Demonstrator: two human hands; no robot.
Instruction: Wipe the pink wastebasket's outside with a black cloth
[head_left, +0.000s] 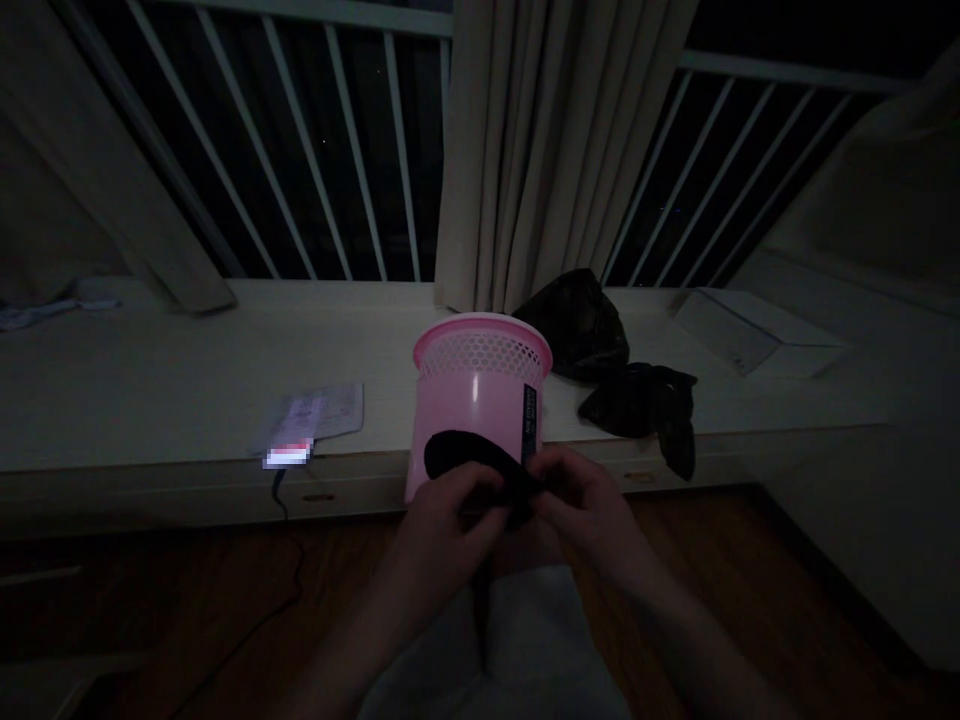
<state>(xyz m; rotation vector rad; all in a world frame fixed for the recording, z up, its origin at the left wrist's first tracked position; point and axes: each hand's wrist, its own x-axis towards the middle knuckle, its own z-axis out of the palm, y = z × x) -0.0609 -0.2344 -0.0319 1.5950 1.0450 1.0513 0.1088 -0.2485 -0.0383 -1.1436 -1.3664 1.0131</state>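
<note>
Unfolding seemed underway, a black sheet [459, 450] being pinched by left fingers [474, 477] and right fingers [553, 464] at six o'clock before the bin [465, 405], parting apparently needed.

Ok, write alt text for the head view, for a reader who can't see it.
In dim light, a person's left hand and right hand hold a black item before a pink bin. Black plastic lies on the pale ledge at right, with a curtain and white railings beyond.
</note>
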